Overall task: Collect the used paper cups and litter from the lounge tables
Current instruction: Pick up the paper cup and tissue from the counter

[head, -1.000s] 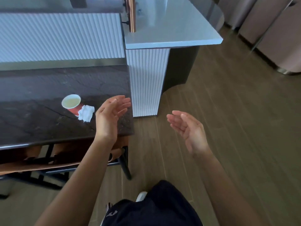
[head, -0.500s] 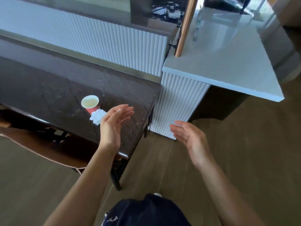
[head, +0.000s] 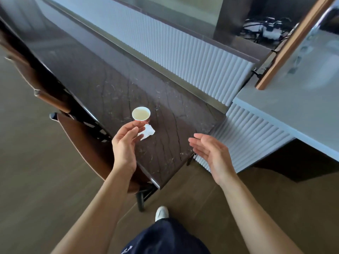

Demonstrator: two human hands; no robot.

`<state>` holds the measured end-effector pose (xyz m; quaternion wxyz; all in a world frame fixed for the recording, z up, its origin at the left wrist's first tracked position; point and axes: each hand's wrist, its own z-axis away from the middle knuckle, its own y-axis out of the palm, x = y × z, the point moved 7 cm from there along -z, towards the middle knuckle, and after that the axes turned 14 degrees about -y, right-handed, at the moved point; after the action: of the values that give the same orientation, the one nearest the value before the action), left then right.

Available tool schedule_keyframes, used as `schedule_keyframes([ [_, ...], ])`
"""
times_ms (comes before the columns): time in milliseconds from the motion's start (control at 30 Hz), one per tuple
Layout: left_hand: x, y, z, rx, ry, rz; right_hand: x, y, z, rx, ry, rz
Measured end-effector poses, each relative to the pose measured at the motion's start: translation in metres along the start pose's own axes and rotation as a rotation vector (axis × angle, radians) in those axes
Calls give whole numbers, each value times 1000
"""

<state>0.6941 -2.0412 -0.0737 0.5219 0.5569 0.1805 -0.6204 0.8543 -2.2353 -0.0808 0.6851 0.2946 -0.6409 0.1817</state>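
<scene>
Left grip (head: 126,142) loose near red cup (head: 141,114), crumpled tissue (head: 148,132)

Found no readable text: just blurred white lettering on the navy garment (head: 165,239), below the near corner of the dark table (head: 165,153)

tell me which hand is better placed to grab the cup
Likely left: the left hand hovers open beside the red paper cup and crumpled tissue; the right hand is farther off.
</scene>
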Motion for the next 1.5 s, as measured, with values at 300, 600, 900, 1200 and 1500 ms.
schedule_keyframes([
  [300,-14,-32,-50,-158,10,-25,-22,61,-69,133,21,75],
  [600,-8,-37,-88,-257,-48,-121,-55,102,-120,247,84,170],
  [900,14,-32,-122,-286,-122,-256,-105,114,-158,382,120,522],
  [1200,50,-21,-156,-258,-178,-605,-159,139,-172,563,-35,900],
  [1500,67,-25,-176,-351,-171,-692,-172,138,-175,508,-65,832],
])
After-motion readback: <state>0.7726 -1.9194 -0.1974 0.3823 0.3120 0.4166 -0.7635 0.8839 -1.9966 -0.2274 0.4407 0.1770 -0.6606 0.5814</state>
